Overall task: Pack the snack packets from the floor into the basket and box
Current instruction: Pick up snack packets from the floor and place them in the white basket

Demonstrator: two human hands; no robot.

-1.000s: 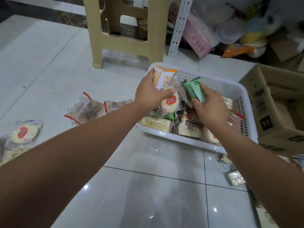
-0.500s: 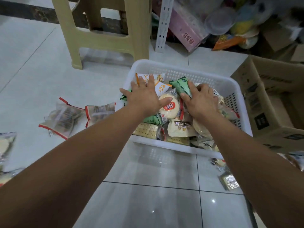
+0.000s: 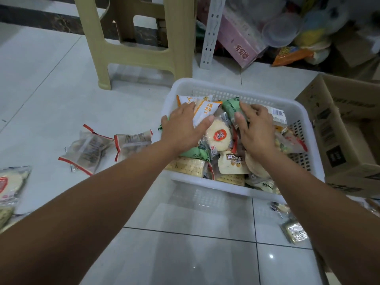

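Standing over it, I take in the tiled floor (image 3: 51, 95) first; one cardboard box (image 3: 337, 140) sits open-topped on the right, just beside one white basket (image 3: 205, 83), which is heaped close to the rim with snack packets too jumbled to count; both of the person's hands are down on that heap; the left hand (image 3: 183, 128) lies flat, fingers straight, pressing an orange-and-white packet (image 3: 205, 109); the right hand (image 3: 257, 130) rests spread and slightly bent on a green packet (image 3: 231, 104), pressing rather than pinching, as far as I can tell. To settle the load well, I'd push evenly with flat palms, so nothing slides over the rim and the brittle crackers don't snap. Left of the basket, two red-edged clear packets (image 3: 88, 149) lie on the floor; at least two pale packets (image 3: 10, 182) lie at the far left; two small packets (image 3: 296, 233) lie by the right arm.
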